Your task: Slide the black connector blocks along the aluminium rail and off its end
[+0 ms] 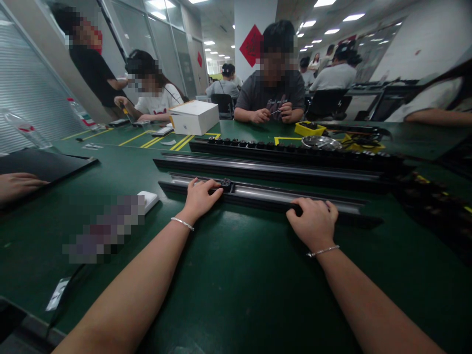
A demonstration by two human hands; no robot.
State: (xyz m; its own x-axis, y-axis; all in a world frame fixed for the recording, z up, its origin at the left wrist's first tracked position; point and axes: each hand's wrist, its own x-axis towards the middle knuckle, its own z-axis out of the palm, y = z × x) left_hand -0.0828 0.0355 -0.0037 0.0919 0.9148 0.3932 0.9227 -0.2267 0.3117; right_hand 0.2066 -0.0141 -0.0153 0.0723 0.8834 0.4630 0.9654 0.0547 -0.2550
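Three long black rails lie on the green tabletop (236,295): a near rail (258,195), a middle rail (265,169) and a far rail (295,153). One white box (194,117), one yellow tray (309,129), two plastic bottles (25,129) (81,114).

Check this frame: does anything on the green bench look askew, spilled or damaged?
Nothing stands out. Both hands, left and right, rest on the nearest black rail, which lies roughly parallel to the two rails behind it. The white box sits closed; no spill shows on the green mat.
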